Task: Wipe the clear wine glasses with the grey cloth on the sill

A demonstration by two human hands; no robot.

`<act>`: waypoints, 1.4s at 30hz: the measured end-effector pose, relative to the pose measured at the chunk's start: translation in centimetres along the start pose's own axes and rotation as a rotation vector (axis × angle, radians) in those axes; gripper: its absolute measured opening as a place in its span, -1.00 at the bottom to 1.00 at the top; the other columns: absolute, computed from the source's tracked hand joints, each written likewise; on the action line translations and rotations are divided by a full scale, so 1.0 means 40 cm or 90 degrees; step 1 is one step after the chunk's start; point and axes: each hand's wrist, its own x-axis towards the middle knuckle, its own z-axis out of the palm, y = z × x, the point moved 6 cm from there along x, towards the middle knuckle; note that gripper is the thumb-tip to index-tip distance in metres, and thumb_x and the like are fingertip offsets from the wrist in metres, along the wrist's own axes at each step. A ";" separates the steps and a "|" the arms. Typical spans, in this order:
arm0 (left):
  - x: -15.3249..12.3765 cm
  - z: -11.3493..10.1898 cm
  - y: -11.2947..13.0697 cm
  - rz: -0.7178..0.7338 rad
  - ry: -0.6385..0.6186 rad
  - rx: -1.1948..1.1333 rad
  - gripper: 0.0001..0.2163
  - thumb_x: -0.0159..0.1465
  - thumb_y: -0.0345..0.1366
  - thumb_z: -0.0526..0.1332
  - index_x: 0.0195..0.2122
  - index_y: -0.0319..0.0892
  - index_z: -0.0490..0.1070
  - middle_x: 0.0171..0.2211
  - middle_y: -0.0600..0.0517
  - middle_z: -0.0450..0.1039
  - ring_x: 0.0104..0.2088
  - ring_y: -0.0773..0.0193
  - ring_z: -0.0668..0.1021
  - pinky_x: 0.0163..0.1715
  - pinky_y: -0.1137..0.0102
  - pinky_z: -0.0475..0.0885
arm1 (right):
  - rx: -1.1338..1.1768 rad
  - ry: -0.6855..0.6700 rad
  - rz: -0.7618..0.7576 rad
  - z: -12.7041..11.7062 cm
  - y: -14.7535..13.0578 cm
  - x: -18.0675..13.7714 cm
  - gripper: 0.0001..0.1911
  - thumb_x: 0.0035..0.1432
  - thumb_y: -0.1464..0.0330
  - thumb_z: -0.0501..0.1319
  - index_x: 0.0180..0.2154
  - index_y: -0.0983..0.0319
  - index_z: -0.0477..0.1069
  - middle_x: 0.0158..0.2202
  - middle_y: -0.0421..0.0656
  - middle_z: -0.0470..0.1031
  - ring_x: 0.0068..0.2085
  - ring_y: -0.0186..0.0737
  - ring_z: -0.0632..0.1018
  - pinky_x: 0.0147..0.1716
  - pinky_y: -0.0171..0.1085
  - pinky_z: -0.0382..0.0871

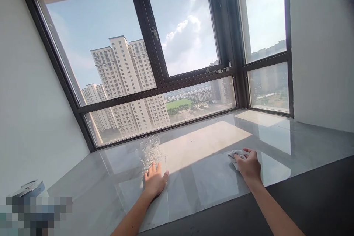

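My left hand (155, 181) lies flat on a glossy grey stone sill (210, 177), fingers stretched forward. Its fingertips touch the base of a clear glass rack of small glasses (151, 151). My right hand (249, 165) presses down on a crumpled white-grey cloth (234, 154), fingers curled over it, further right on the same sill. The cloth sticks out to the left of the fingers.
A large black-framed window (163, 81) runs along the back of the sill, with a handle (155, 34) on the middle pane. White walls close both sides. A round grey object (29, 188) sits low at the left. A dark floor strip (318, 195) borders the sill's near edge.
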 end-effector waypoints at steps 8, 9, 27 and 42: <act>-0.067 -0.062 -0.017 0.011 0.150 -0.158 -0.82 0.28 -0.20 -0.01 -0.30 -0.07 0.35 -0.14 -0.04 0.46 -0.09 0.15 0.49 -0.07 0.30 0.35 | -0.004 -0.002 -0.005 0.006 0.010 0.006 -0.40 -0.05 0.09 0.21 0.01 0.21 0.23 -0.10 0.10 0.51 -0.20 0.08 0.55 -0.31 -0.13 0.39; -0.071 -0.067 -0.019 0.013 0.153 -0.188 -0.83 0.28 -0.21 -0.02 -0.34 -0.06 0.32 -0.19 -0.01 0.47 -0.15 0.17 0.50 -0.12 0.32 0.37 | -0.004 0.000 -0.005 0.005 0.011 0.006 -0.40 -0.05 0.10 0.22 0.01 0.21 0.24 -0.11 0.10 0.51 -0.21 0.07 0.55 -0.31 -0.13 0.39; 0.070 0.000 -0.074 -0.139 0.121 -0.297 -0.64 0.24 -0.20 0.12 0.03 -0.23 0.36 0.09 -0.16 0.38 0.05 0.13 0.48 -0.05 0.39 0.34 | 0.031 -0.013 -0.015 0.001 -0.003 -0.008 -0.39 -0.01 0.11 0.22 0.04 0.24 0.23 -0.14 0.11 0.51 -0.25 0.01 0.54 -0.42 -0.19 0.39; 0.010 -0.047 0.362 0.394 0.272 -0.247 -0.79 0.34 -0.39 0.06 -0.44 -0.12 0.36 -0.47 0.04 0.44 -0.33 0.22 0.45 -0.22 0.37 0.27 | 0.048 -0.019 -0.057 0.021 0.002 0.003 -0.49 -0.05 0.23 0.20 -0.03 0.21 0.24 -0.20 0.03 0.51 -0.20 0.02 0.55 -0.31 -0.15 0.42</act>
